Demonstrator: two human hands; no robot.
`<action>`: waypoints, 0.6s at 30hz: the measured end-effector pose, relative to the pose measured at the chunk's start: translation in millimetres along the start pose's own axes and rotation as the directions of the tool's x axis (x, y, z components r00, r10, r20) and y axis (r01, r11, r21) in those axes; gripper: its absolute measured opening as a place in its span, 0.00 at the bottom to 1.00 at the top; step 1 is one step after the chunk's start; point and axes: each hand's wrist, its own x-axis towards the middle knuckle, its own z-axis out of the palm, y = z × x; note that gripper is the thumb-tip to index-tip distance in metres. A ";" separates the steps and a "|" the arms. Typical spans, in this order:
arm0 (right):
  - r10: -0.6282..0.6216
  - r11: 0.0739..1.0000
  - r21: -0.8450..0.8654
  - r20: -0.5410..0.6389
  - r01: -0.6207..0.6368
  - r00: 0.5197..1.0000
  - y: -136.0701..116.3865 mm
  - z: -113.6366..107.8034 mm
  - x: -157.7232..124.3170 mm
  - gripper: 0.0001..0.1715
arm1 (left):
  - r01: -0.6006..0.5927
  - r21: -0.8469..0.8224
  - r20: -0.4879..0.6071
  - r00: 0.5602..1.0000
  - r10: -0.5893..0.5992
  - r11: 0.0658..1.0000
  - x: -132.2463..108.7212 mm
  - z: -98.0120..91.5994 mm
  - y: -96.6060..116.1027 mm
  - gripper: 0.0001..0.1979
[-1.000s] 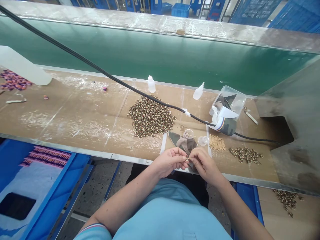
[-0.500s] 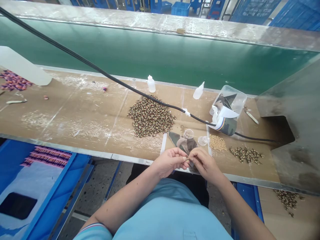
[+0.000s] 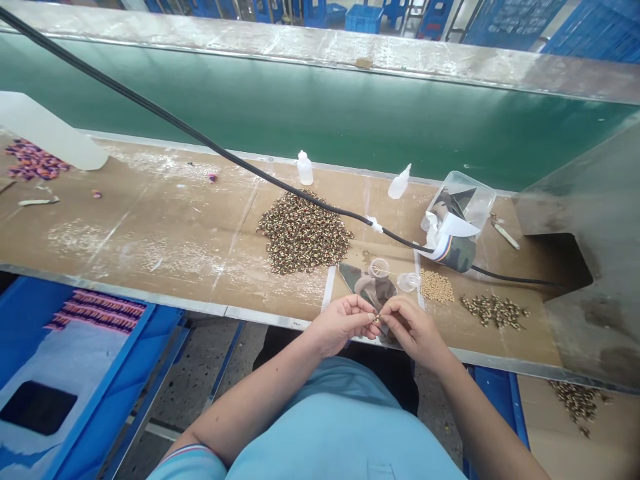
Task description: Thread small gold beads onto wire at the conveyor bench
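Both my hands meet at the bench's front edge, over a camouflage cloth piece (image 3: 370, 283). My left hand (image 3: 345, 323) pinches a tiny brown-and-gold piece (image 3: 376, 319) between thumb and fingers. The fingertips of my right hand (image 3: 409, 327) are pinched at the same piece from the right; its exact shape is too small to make out. Just beyond lie a small clear round dish (image 3: 379, 268) and another clear dish (image 3: 409, 282). A patch of pale beads (image 3: 437, 286) and a small pile of dark-and-gold pieces (image 3: 494, 311) sit to the right.
A large heap of similar pieces (image 3: 306, 233) covers mid-bench. Two white squeeze bottles (image 3: 305, 169) stand behind it. A black cable (image 3: 215, 143) crosses above the bench. At right are a clear plastic box (image 3: 463, 200) and a metal panel (image 3: 595, 247); a blue bin (image 3: 100, 393) is lower left.
The view has shifted very slightly. Both hands stay at the same spot, still pinching the small piece.
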 end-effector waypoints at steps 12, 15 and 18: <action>-0.027 0.999 -0.038 -0.013 0.026 1.000 -0.7 3.7 -1.5 0.07 | -0.067 0.041 -0.016 0.998 0.068 0.997 -1.1 1.6 -4.8 0.21; -0.009 1.000 -0.014 -0.071 0.008 0.997 -1.1 5.6 -4.1 0.04 | -0.155 0.077 -0.039 0.987 0.159 0.985 -1.5 1.2 -9.6 0.19; 0.041 0.999 0.002 -0.151 -0.041 0.988 -1.9 8.7 -7.0 0.02 | -0.329 0.189 -0.055 0.937 0.345 0.925 -1.7 -1.3 -19.1 0.15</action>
